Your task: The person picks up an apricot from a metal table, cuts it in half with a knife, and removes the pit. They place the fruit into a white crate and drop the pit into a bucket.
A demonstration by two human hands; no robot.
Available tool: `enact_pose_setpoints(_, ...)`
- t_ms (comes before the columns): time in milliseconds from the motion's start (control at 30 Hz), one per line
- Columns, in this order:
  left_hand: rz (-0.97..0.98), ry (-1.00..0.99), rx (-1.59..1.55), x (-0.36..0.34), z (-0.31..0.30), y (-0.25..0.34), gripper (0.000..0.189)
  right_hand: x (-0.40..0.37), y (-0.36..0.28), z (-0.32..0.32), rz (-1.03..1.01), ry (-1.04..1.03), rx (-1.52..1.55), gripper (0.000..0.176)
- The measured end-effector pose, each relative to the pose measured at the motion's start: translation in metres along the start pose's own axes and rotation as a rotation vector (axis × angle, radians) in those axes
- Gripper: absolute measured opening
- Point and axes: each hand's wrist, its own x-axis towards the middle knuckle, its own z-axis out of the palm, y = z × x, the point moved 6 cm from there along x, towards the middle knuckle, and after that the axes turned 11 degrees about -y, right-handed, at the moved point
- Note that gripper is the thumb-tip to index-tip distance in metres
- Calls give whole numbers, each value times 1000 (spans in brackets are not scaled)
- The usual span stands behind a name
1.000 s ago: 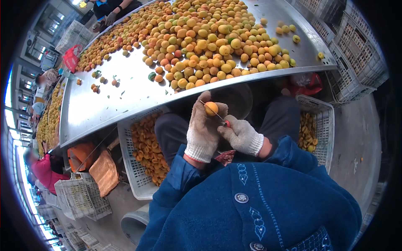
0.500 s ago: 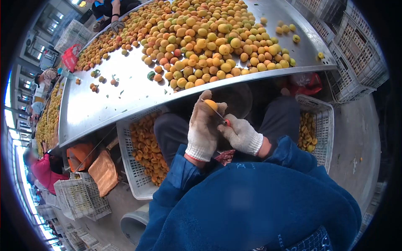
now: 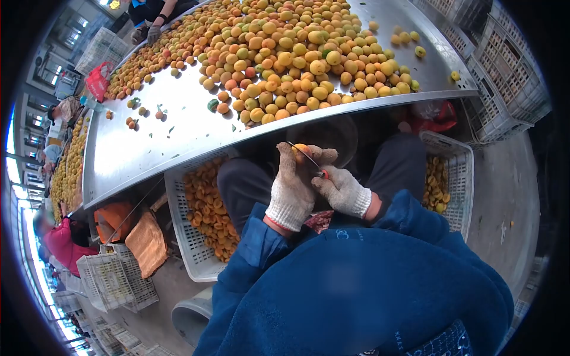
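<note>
My left hand, in a white knit glove with stained fingers, is closed around an apricot just below the table's front edge. In my right hand, also gloved, is a small knife with a red handle. Its thin blade lies across the apricot. On the metal table ahead, a big heap of whole apricots is spread out. Left of my legs stands a white crate with halved apricots in it.
At my right, another white crate holds more apricot pieces. Stacked crates stand beyond the table's right end. A co-worker's gloved hand is at the far edge. A bucket sits low on the left.
My left hand has turned and its fingers have curled further round the apricot. The knife blade has swung over the fruit. At the far edge, the co-worker's hand has shifted left.
</note>
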Motion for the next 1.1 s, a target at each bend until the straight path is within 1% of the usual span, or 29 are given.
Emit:
enact_pose_setpoints(67, 2, -10, -42, 0, 1, 0, 63, -2, -6, -3, -39, 25, 28, 17)
enact_pose_setpoints(133, -16, 9, -88, -1, -4, -3, 56, 0, -10, -2, 88, -103, 198, 17)
enact_pose_setpoints(167, -13, 42, -80, -2, -9, -4, 53, -2, 6, 1, 103, -87, 72, 17)
enact_pose_setpoints(200, -6, 31, 26, -3, -8, -1, 48, -2, 5, 0, 59, -61, 57, 18)
enact_pose_setpoints(233, 12, 40, 141, -3, -9, 1, 44, 0, 0, -3, 7, 51, -14, 21)
enact_pose_setpoints(267, 49, 10, 169, -2, -13, -1, 37, 1, -1, -8, 126, -2, -70, 21)
enact_pose_setpoints(300, 75, -18, 192, 0, -18, -2, 32, 4, 18, -8, 82, 2, -48, 21)
enact_pose_setpoints(367, 25, 27, 19, 1, -19, -4, 27, 9, -4, -16, 77, -27, -75, 21)
enact_pose_setpoints(400, 56, 29, 71, 1, -16, 2, 27, 15, -5, -17, 32, -60, -82, 21)
enact_pose_setpoints(467, 99, 40, 177, 0, -9, 7, 30, 18, -2, -19, 56, -50, -249, 20)
enact_pose_setpoints(500, 127, 11, 193, -1, -7, 9, 31, 18, -2, -17, 37, -58, -254, 20)
enact_pose_setpoints(567, 160, 1, 265, -3, -4, 11, 30, 17, -5, -16, -31, 23, -288, 19)
enact_pose_setpoints(600, 166, -3, 249, -2, -5, 9, 30, 17, -2, -15, -7, 12, -275, 22)
enact_pose_setpoints(633, 203, -12, 266, -1, -7, 8, 31, 18, -4, -10, -26, -2, -275, 22)
enact_pose_setpoints(700, 215, -2, 305, -4, -3, 10, 31, 15, -16, -11, -144, 126, -282, 28)
enact_pose_setpoints(767, 224, 13, 303, -5, -6, 9, 29, 14, -15, -11, -145, 99, -278, 31)
enact_pose_setpoints(833, 202, 32, 252, -5, -13, 4, 27, 14, 2, -6, -84, -28, -52, 32)
enact_pose_setpoints(867, 206, 33, 253, -7, -11, 8, 27, 12, 1, -6, -88, -31, -53, 32)
enact_pose_setpoints(933, 119, 14, 275, -12, -7, 6, 28, 8, 3, 0, 15, -127, 223, 34)
enact_pose_setpoints(967, 119, 17, 275, -14, -5, 7, 28, 5, -3, 0, 15, -129, 224, 34)
enact_pose_setpoints(1033, 109, -11, 226, -16, -1, 6, 29, 2, -11, 7, 30, -188, 543, 33)
enact_pose_setpoints(1100, 99, -27, 218, -17, 2, 5, 29, 1, -8, 6, 17, -181, 505, 35)
